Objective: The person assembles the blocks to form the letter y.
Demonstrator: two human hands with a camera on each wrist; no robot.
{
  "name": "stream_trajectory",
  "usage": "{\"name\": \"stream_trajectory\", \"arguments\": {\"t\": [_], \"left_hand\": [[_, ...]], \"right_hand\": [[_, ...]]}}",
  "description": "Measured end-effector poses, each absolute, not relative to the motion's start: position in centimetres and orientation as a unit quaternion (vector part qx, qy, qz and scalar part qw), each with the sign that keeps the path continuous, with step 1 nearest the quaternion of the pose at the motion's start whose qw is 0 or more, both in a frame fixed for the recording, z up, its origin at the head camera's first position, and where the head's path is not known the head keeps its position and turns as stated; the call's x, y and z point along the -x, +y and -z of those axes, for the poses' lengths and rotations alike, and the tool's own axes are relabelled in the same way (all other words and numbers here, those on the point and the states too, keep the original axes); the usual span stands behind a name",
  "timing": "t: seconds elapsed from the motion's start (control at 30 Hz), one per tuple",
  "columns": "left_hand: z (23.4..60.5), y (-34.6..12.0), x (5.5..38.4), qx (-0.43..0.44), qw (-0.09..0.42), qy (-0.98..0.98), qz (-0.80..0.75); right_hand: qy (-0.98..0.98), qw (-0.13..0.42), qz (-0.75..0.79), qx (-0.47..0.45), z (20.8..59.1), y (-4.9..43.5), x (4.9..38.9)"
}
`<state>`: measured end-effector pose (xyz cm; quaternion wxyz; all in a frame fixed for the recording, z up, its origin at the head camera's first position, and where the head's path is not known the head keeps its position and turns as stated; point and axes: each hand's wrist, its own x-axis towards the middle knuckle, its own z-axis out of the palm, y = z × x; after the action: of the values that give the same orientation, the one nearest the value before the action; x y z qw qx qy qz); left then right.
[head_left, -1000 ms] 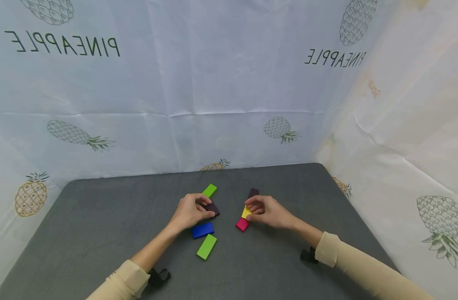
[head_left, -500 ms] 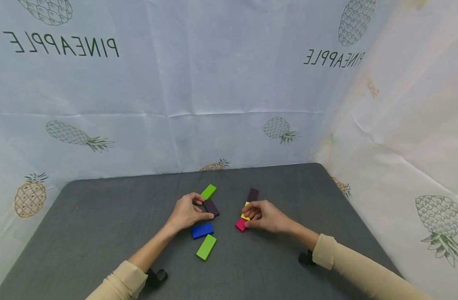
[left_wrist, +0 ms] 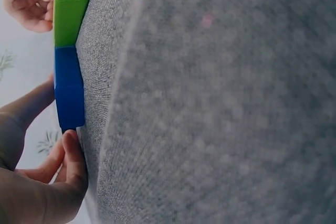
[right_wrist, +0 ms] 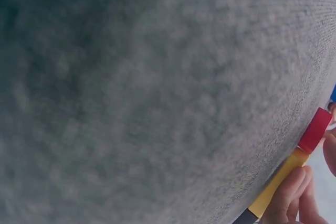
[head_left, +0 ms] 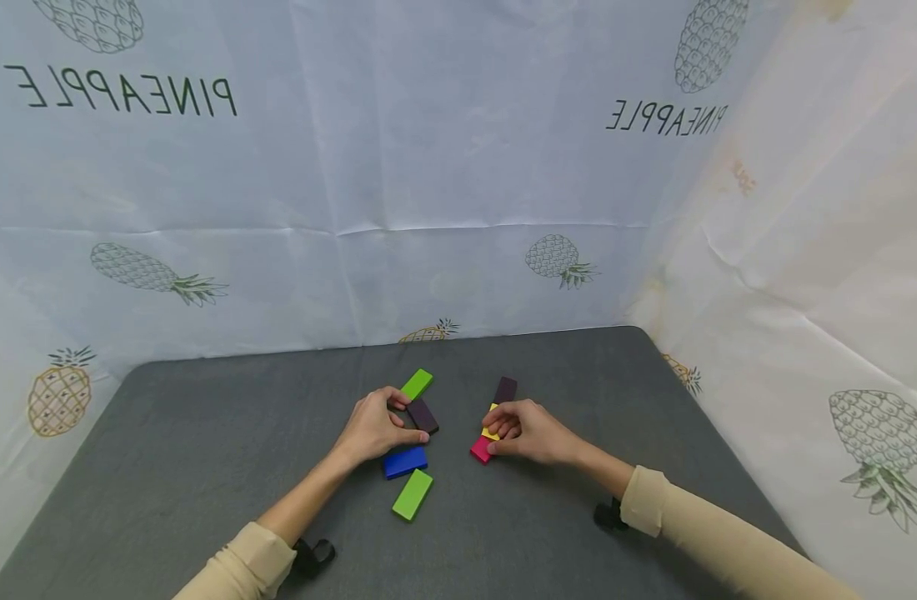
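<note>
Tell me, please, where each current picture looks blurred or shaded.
Head view: near green block fairly crisp, soft shadow below the right sleeve; left wrist view: gray tabletop largely blurred, blue block clearer; right wrist view: tabletop blurred and darkest toward the upper left, red block clearer.

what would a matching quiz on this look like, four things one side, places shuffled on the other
Things
1. left hand
2. blue block
3. yellow block
4. red block

Places
a. at the yellow block's near end
b. at the left dark block
c. between the red block and right dark block
d. between the left dark block and nearer green block

Pairs: 1-b, 2-d, 3-c, 4-a
</note>
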<state>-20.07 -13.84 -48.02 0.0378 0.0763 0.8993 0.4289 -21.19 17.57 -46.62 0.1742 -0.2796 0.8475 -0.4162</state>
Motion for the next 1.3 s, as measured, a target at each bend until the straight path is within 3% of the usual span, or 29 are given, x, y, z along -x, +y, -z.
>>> {"name": "stream_trajectory", "arguments": {"t": [0.7, 1.3], "left_hand": [[47.6, -13.5, 20.0, -0.064, 0.034, 0.906, -0.417], [46.7, -9.3, 19.7, -0.106, 0.044, 0.902, -0.415]], "right_hand": [[0.857, 0.173, 0.402, 0.272, 46.6, 17.3, 21.3], [0.861, 0.173, 0.398, 0.266, 46.3, 17.1, 21.2]]}}
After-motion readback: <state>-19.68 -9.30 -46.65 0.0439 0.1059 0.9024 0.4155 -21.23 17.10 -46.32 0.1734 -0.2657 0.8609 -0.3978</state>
